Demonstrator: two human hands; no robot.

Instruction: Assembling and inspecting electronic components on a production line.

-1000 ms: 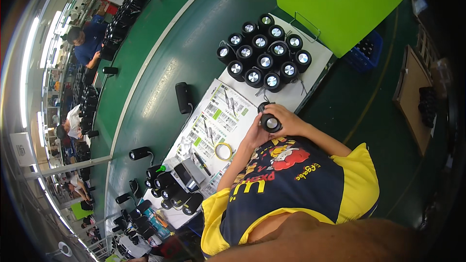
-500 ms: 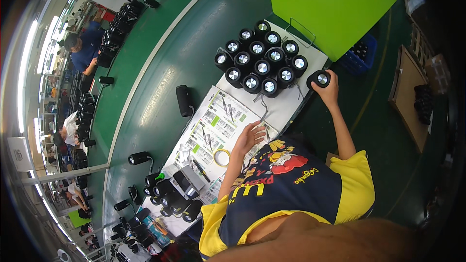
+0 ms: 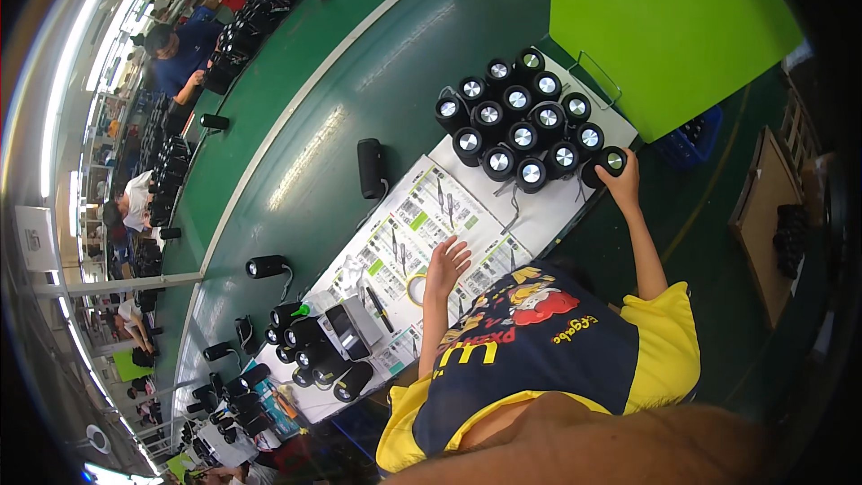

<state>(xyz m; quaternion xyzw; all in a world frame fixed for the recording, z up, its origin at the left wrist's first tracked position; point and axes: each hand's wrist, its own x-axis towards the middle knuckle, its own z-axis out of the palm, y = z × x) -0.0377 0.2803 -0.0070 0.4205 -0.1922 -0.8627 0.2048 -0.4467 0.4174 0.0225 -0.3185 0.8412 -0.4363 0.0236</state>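
My right hand (image 3: 625, 187) is wrapped round a black cylindrical speaker (image 3: 612, 160) with a shiny silver disc on its end. This speaker stands disc up at the right edge of a tight cluster of similar black speakers (image 3: 523, 136), close against the nearest ones. Grey cord loops hang from several of them. Over the printed sheets (image 3: 422, 207) my left hand (image 3: 447, 267) hovers with fingers apart, holding nothing. Just below it lies a roll of yellow tape (image 3: 416, 289), partly covered by my wrist.
A lone black speaker (image 3: 371, 168) lies on the green conveyor (image 3: 314, 126). More speakers (image 3: 310, 350) and a small box (image 3: 346, 330) crowd the bench's lower left. A bright green panel (image 3: 664, 27) rises beyond the bench, beside a blue crate (image 3: 687, 139). Across the line, a person (image 3: 184, 54) works.
My right hand has brought the speaker from outside the bench edge in against the cluster. My left hand stays open above the sheets. The whole view has shifted a little.
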